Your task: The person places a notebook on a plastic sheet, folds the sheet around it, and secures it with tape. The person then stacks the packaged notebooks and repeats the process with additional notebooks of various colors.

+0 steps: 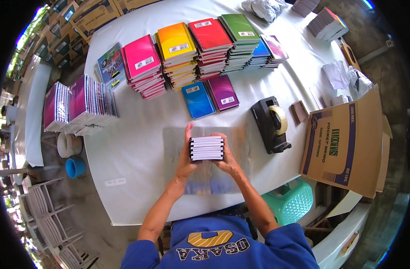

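Between my two hands is a short stack of small notebooks (207, 148), white page edges facing up, with dark spiral bindings at the sides. My left hand (186, 154) presses its left side, thumb and fingers closed along it. On the right side my right hand (225, 154) grips the same stack. Beneath them a clear plastic sheet (178, 179) lies on the white table (138, 188). Just beyond my hands lie a blue notebook (198, 99) and a purple notebook (222, 92), side by side.
Behind stand tall piles of pink (142, 58), yellow (176, 45), red (209, 36) and green notebooks (239, 31). Purple notebook stacks (86, 101) sit at left. A black tape dispenser (268, 125) is at right, near an open cardboard box (341, 141). A green stool (292, 201) stands below.
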